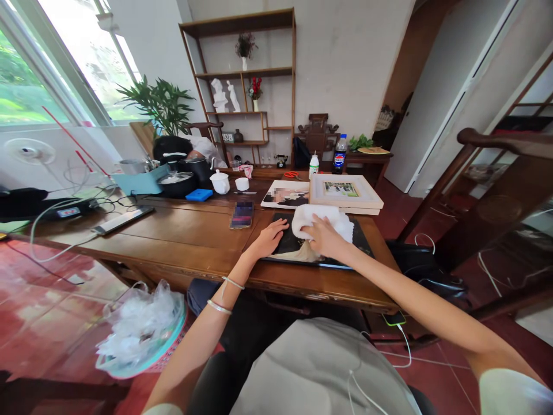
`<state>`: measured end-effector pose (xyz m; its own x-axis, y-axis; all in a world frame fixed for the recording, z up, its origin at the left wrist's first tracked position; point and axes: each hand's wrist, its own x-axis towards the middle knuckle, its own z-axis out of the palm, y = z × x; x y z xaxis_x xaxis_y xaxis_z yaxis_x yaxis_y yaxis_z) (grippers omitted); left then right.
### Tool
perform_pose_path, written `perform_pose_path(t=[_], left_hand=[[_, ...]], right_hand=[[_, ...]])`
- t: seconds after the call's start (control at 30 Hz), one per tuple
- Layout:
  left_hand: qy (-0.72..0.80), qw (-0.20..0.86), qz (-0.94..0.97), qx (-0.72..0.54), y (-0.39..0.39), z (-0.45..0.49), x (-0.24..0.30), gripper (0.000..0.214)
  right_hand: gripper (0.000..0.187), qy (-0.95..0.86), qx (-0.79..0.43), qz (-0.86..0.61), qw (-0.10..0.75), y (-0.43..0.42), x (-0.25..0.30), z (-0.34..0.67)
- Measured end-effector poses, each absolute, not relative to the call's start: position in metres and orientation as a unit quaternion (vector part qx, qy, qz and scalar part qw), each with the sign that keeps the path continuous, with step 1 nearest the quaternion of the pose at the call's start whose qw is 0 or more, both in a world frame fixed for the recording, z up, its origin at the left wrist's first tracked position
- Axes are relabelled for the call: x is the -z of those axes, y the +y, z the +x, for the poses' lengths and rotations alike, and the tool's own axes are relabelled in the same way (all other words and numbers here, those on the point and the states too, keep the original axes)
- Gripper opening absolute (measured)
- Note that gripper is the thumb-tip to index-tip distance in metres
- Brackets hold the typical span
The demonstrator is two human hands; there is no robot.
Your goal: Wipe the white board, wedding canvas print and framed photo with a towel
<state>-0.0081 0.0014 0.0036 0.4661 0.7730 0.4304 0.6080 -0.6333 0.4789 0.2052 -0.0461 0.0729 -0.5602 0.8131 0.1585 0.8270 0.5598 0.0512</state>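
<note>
A dark photo panel (pixel 287 245) with a pale shape along its lower part lies flat on the wooden table (pixel 190 242). My left hand (pixel 271 237) rests on the panel's left side, fingers stretched out and holding nothing. Over the panel's upper right part, my right hand (pixel 327 235) grips a bunched white cloth (pixel 337 218) and presses it down. The cloth and hand hide much of the panel's surface. Just behind lie another photo panel (pixel 276 195) and a cream picture frame (pixel 367 199).
Left of the panel is a phone (pixel 241 215). Farther back stand a white lidded cup (pixel 220 182), a blue box (pixel 199 195), red scissors (pixel 291 174), a white bottle (pixel 314 166) and a cola bottle (pixel 340 154). A basket (pixel 173 346) of plastic bags sits on the floor.
</note>
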Motion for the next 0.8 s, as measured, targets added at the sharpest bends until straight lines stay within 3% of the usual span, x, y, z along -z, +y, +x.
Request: perform_pose_path(t=[0.23, 0.6, 0.8], left_hand=[[0.405, 0.128, 0.847, -0.320, 0.000, -0.007, -0.005, 0.038], [0.408, 0.146, 0.840, -0.327, 0.000, -0.008, -0.005, 0.036], [0.405, 0.139, 0.843, -0.326, 0.000, -0.007, -0.005, 0.036]], right_hand=[[0.046, -0.933, 0.001, -0.353, 0.066, -0.124, -0.069, 0.203], [0.038, -0.896, 0.053, -0.429, 0.098, -0.010, -0.070, 0.236], [0.043, -0.901, 0.048, -0.424, 0.078, -0.032, -0.070, 0.228]])
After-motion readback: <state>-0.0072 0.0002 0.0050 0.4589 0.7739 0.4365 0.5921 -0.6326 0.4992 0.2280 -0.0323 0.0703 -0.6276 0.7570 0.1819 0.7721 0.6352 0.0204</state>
